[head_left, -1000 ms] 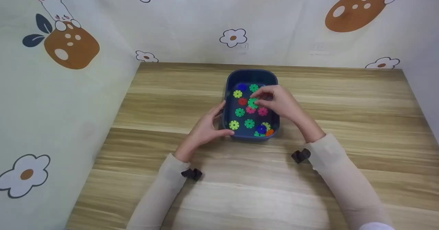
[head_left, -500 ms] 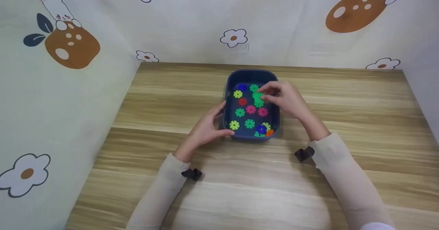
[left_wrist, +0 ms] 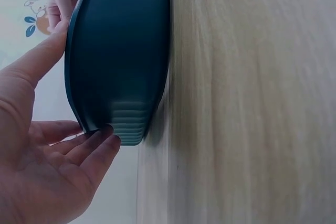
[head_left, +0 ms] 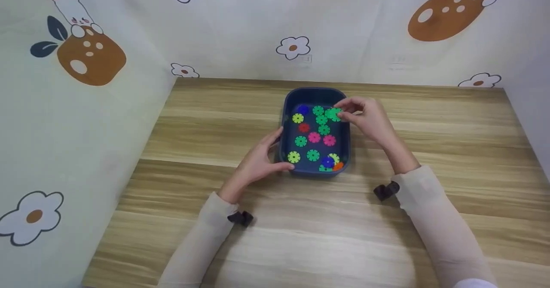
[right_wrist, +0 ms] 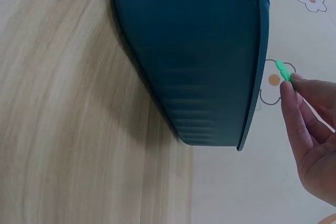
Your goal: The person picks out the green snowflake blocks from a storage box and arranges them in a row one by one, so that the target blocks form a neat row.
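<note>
A dark blue tray (head_left: 288, 107) sits mid-table with several flat gear-shaped discs in green, yellow, pink, red, blue and orange. My right hand (head_left: 365, 118) hovers over the tray's far right corner and pinches a green disc (head_left: 333, 114) between thumb and fingertips; in the right wrist view the green disc (right_wrist: 283, 70) shows edge-on above the tray's rim (right_wrist: 257, 77). My left hand (head_left: 262, 159) rests against the tray's near left side, thumb on the rim and fingers straight along the wall. In the left wrist view the fingers (left_wrist: 89, 148) touch the tray's wall (left_wrist: 121, 66).
The tray stands on a wooden table (head_left: 300, 236). Fabric walls printed with flowers and rabbits (head_left: 77, 107) close in the left, back and right sides. Black wrist straps (head_left: 240, 218) sit on both sleeves.
My right hand has lifted a green disc from the tray's middle and carried it up toward the far right corner. The left hand has stayed on the tray.
</note>
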Motion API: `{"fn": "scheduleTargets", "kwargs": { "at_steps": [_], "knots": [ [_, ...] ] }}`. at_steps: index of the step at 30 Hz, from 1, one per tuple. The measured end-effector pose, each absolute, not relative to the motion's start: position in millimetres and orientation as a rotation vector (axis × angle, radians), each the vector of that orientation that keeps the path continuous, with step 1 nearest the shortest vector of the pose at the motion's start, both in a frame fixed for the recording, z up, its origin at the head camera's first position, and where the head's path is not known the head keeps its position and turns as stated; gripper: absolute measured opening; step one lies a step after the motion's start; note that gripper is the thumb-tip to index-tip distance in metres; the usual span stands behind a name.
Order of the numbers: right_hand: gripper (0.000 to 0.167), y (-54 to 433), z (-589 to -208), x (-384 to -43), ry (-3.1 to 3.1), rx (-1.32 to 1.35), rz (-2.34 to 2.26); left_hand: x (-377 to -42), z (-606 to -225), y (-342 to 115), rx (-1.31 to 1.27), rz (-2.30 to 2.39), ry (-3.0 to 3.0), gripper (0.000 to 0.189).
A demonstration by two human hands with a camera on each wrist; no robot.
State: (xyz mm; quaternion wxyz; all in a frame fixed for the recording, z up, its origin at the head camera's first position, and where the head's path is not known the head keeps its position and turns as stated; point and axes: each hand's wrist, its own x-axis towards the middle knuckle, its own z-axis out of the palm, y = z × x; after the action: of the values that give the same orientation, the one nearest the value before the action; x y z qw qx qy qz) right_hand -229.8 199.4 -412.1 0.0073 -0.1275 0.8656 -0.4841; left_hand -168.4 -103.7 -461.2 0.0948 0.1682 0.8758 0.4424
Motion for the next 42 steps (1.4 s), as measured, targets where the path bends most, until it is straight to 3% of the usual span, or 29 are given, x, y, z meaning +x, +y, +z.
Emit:
{"fn": "scheduleTargets", "kwargs": {
  "at_steps": [31,42],
  "knots": [
    [0.029,238,-436,-250,2.652,-0.002,-1.784,-164,-458,-104,0.483,1.267,2.598,0.105],
    [0.030,246,-443,-253,2.655,0.077,-1.683,-165,-459,-106,0.486,1.274,2.596,0.106]
  ]
}}
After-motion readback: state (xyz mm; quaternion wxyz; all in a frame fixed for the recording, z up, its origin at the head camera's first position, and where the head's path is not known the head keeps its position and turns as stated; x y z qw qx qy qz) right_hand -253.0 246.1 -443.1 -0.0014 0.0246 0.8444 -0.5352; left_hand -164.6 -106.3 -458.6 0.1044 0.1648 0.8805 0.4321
